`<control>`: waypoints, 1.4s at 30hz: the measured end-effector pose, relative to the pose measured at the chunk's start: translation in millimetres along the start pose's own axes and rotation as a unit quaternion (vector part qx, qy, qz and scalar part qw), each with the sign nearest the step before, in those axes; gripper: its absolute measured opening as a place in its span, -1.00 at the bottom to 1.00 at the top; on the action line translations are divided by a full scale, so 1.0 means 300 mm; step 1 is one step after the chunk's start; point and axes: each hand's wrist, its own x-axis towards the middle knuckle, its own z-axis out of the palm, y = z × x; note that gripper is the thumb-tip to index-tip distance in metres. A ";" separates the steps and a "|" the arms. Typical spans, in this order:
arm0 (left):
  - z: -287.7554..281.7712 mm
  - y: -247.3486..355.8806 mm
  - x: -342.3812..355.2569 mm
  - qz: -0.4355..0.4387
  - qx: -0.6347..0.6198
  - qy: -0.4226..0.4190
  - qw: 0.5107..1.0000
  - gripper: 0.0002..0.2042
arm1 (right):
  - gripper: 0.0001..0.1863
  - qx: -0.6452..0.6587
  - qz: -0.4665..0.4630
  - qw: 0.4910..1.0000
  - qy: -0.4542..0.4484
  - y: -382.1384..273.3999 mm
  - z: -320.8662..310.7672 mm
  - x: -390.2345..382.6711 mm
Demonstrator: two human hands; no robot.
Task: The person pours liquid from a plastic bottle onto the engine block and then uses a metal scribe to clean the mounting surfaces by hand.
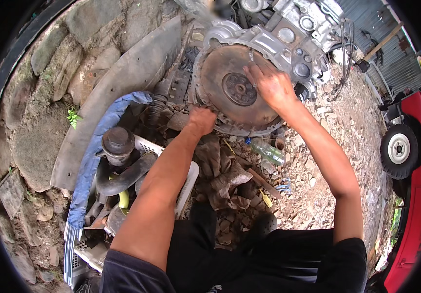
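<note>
A round, rust-brown flywheel [215, 73] is mounted on the end of a grey metal engine [288, 39], with a dark bolted hub at its middle. At the flywheel's lower left edge, my left hand [202, 120] is closed, its fingers curled about the rim and partly hidden. My right hand [271, 88] lies over the flywheel's face, right of the hub. Its fingers are bent and drawn together near a thin, pale, shiny strip on the face. What they hold, if anything, I cannot make out.
A white crate [188, 183] of old parts, with a black hose [118, 183], stands at the left by a stone wall [40, 132]. A curved grey panel [122, 83] leans there. A plastic bottle [267, 151] lies on the rubble. A red vehicle [418, 195] stands at right.
</note>
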 end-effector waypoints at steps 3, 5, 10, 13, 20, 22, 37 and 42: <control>0.010 0.009 -0.006 0.009 -0.001 0.018 1.000 -0.78 | -0.83 -0.013 0.048 0.998 -0.050 -0.021 -0.042 -0.009; 0.016 0.005 -0.005 0.011 0.008 0.015 1.000 -0.78 | -0.82 -0.013 0.073 0.997 -0.030 -0.027 -0.052 -0.026; 0.017 0.003 0.019 0.028 0.010 0.004 1.000 -0.73 | -0.82 0.023 0.041 0.999 0.017 0.022 0.013 -0.044; 0.022 0.008 0.020 0.043 0.008 0.005 0.999 -0.70 | -0.85 0.015 0.093 0.995 -0.014 -0.025 -0.033 -0.043; 0.002 -0.009 0.015 0.027 0.009 -0.027 0.999 -0.72 | -0.86 0.019 0.077 0.997 -0.012 0.000 -0.022 -0.040; 0.009 -0.013 0.009 0.022 0.009 -0.014 1.000 -0.72 | -0.87 -0.008 0.084 0.996 -0.036 -0.015 -0.035 -0.036; -0.007 -0.005 -0.006 0.021 0.017 0.020 0.999 -0.77 | -0.83 -0.021 0.095 0.994 -0.040 0.015 -0.129 -0.103; 0.016 -0.020 0.018 0.026 0.007 -0.009 1.000 -0.72 | -0.79 0.050 0.105 0.992 -0.051 0.023 -0.183 -0.091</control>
